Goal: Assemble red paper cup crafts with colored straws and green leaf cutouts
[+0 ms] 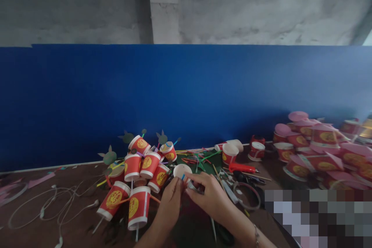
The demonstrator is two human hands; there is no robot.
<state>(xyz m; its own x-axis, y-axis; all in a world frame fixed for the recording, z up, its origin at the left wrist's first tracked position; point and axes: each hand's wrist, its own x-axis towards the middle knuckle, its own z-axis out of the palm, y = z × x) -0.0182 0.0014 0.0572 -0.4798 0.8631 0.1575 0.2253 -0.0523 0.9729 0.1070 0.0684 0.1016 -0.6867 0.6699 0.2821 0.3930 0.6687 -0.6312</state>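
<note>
My left hand (171, 198) is closed around the near side of a paper cup (182, 169), its pale round end facing up. A short blue strip (183, 177) shows at my fingertips against the cup. From the right, my right hand (207, 193) reaches to the same spot with bent fingers pressed together at the cup's edge; what they pinch is hidden. Left of my hands lies a heap of red-and-white paper cups (140, 205) with yellow prints, with sticks and coloured strips coming out of them. Grey-green rabbit-ear cutouts (109, 157) are attached to some.
Behind my hands lie green and coloured strips (200, 159). To the right are a red glue gun (243, 168), an upright cup (230, 153), a tape ring (247, 197) and a pile of pink-topped cups (325, 139). White earphones (52, 201) lie left; a blue wall (186, 93) stands behind.
</note>
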